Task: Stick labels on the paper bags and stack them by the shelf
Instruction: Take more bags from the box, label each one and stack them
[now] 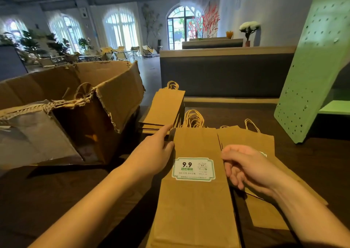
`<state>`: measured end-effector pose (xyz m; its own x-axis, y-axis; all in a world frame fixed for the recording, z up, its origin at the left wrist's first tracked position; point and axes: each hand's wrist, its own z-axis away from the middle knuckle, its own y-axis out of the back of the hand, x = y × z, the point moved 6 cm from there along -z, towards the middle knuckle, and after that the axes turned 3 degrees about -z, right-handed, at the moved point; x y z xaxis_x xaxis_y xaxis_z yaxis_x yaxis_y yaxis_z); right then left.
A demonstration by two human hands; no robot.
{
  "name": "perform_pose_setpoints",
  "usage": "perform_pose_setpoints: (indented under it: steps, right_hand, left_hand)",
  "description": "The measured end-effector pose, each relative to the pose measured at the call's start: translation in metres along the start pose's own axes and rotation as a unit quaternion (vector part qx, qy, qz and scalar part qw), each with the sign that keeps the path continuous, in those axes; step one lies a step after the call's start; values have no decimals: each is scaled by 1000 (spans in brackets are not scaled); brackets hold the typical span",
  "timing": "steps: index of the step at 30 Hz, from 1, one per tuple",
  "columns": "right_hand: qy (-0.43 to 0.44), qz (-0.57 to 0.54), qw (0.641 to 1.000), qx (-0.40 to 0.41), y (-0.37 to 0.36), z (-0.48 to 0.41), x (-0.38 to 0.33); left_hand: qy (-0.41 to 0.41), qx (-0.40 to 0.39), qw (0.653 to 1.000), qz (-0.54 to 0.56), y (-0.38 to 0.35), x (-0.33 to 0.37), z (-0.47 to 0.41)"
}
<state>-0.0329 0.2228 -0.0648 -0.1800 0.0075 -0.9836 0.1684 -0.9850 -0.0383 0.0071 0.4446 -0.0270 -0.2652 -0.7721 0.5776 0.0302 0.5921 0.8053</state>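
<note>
L hand (151, 150) fingers straight, touching labelled bag (193, 206) left edge; R hand (246, 165) loosely curled, empty, hiding most of label (263, 154) on right bag (246, 138).

A labelled bag (193, 206) lies flat at the front centre of the bench (312, 162), with the label (193, 169) on its upper face. A pile of bags (251, 139) lies just beside it on the right. A further stack of bags (164, 107) lies behind it, to the left. A cardboard box (75, 111) stands left of both. The shelf panel (318, 68) stands at the right rear.
</note>
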Motion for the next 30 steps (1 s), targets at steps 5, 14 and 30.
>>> perform_pose_setpoints:
  steps: [5,14,30]
  right_hand:
    - [0,70,997,-17,3,0,0]
    - [71,-60,974,205,71,-2,-10]
    - [69,-83,898,427,141,-5,10]
  left_hand:
    - [-12,46,983,-178,4,10,3]
    - [-105,31,990,-92,-8,104,-19]
    - [-19,-344,923,-173,-174,176,-50]
